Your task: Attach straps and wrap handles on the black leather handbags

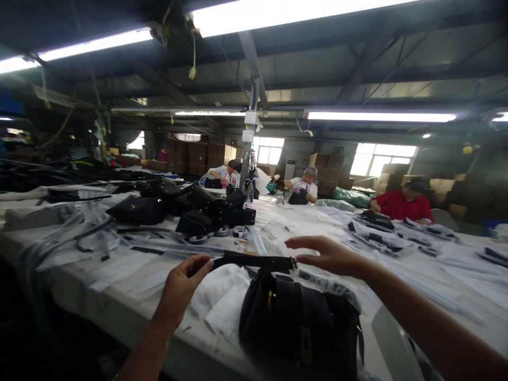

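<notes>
The black strap (254, 261) runs rightward from the pinch of your left hand (180, 286), its gold-toned metal end (294, 263) lying just beside the fingertips of your right hand (331, 255). Your left thumb and forefinger are closed on the strap's near end. Your right fingers are spread, with a gap between them; you cannot tell from this view whether the lowest one touches the metal.

Below the strap and to the right of your pinch sits a black handbag (286, 312) with a zipper pull (270, 300) and a metal clasp (305, 345) on its front. Just right of your left hand, a crumpled white cloth (224, 299) lies against the bag. All this rests on the long white worktable (130, 304).

Beyond your left hand, black handbags (194, 222) lie heaped. Past your right hand, a co-worker in red (405, 205) leans at the table; farther off, straight beyond the strap, two more co-workers in white handle dark bags.
</notes>
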`<state>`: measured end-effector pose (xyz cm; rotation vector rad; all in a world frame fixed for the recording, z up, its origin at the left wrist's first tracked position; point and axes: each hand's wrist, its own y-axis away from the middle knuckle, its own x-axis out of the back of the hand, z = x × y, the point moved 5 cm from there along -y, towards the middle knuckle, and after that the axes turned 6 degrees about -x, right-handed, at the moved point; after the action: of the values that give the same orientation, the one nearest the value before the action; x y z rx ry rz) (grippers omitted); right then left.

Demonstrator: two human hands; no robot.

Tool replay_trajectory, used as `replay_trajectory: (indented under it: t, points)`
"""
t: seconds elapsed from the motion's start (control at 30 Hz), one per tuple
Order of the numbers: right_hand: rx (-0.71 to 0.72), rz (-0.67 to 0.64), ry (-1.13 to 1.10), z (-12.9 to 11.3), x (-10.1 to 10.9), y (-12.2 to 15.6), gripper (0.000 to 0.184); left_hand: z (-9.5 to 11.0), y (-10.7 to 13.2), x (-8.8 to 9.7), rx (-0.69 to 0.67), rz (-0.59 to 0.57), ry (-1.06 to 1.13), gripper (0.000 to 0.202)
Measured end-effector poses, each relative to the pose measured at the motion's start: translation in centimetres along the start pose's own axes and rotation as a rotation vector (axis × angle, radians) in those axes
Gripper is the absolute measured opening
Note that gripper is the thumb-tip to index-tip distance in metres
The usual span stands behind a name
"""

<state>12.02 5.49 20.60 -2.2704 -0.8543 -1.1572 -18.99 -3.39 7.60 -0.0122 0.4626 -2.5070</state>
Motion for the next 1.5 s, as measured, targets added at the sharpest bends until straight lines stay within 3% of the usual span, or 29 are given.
replay_trajectory:
  t: [0.1,0.2,0.27,0.33,0.4,0.53,0.6,0.73,0.97,1.1,1.37,1.5]
  points:
    - [0.152,0.139,0.032,-4.6,-1.0,-0.4,0.043,3.2,0.7,-2.8,-0.083,-0.105,0.065,0.036]
    - [0.222,0.063,0.074,-8.1,-2.8,-0.9,0.034,6.6,1.2,-5.6,-0.216,-0.215,0.101,0.031]
    - [0.181,0.039,0.082,-8.6,-3.1,-1.1,0.028,7.4,1.2,-6.8,-0.262,-0.255,0.145,0.035]
    - [0.069,0.067,0.078,-7.6,-2.6,-1.2,0.025,6.6,1.1,-7.6,-0.244,-0.267,0.236,0.045]
    - [-0.062,0.127,0.082,-5.8,-1.8,-1.0,0.03,4.4,1.1,-8.4,-0.206,-0.306,0.273,0.05]
    - [-0.207,0.201,0.158,-2.3,-1.3,-0.5,0.037,-0.6,1.6,-10.8,-0.232,-0.454,-0.087,0.046]
    - [-0.251,0.201,0.223,-0.8,-1.7,-0.2,0.037,-2.0,1.8,-11.7,-0.262,-0.477,-0.211,0.044]
    - [-0.318,0.138,0.249,1.1,-3.3,0.3,0.04,-1.9,1.4,-12.3,-0.274,-0.529,-0.234,0.039]
    - [-0.339,-0.023,0.047,2.5,-5.4,0.7,0.03,-0.8,-0.6,-13.1,-0.261,-0.736,-0.241,0.034]
    - [-0.316,-0.048,0.077,2.7,-6.1,0.4,0.029,-0.9,-0.6,-13.4,-0.294,-0.704,-0.22,0.033]
    - [-0.261,-0.095,0.127,1.0,-7.6,-1.5,0.025,-1.6,2.8,-13.1,-0.351,-0.528,-0.167,0.026]
    - [-0.288,0.011,0.18,1.0,-6.9,-1.7,0.025,-2.8,3.0,-12.7,-0.26,-0.422,-0.061,0.032]
